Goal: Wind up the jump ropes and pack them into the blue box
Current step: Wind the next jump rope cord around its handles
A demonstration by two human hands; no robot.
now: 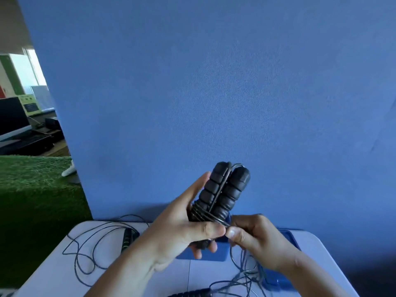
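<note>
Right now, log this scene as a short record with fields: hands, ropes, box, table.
left hand: grips two black handles held side by side, upright
right hand: pinches the cord at the handles' base
cord: several turns already wound round the handles
loose cord: tangled on the table under the right hand
second rope: unwound, on the table at left
blue box: on the table behind the hands
table: white

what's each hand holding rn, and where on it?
Left hand grips the paired jump rope handles at their lower, cord-wrapped end. Right hand pinches the cord beside the wraps.
</note>
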